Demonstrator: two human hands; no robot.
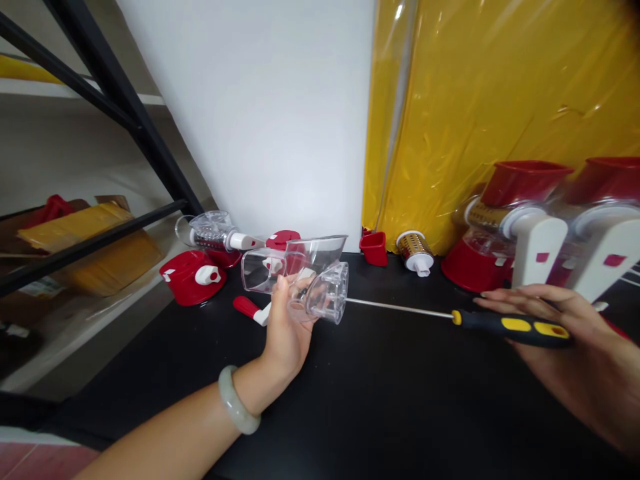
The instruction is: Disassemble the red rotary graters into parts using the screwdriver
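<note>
We grasp a clear plastic housing (331,293) in our left hand (290,337), above the black table (380,400), right of the leftmost red base (186,283). Farther right of that base, our right hand (590,360) lies uncurled against a screwdriver (473,321), whose shaft meets the housing.

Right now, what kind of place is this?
Probably a workshop or storeroom. You can see a long screwdriver with a black-and-yellow handle, red-and-white plastic drum graters, and a brown cardboard box on a pale flat shelf.
</note>
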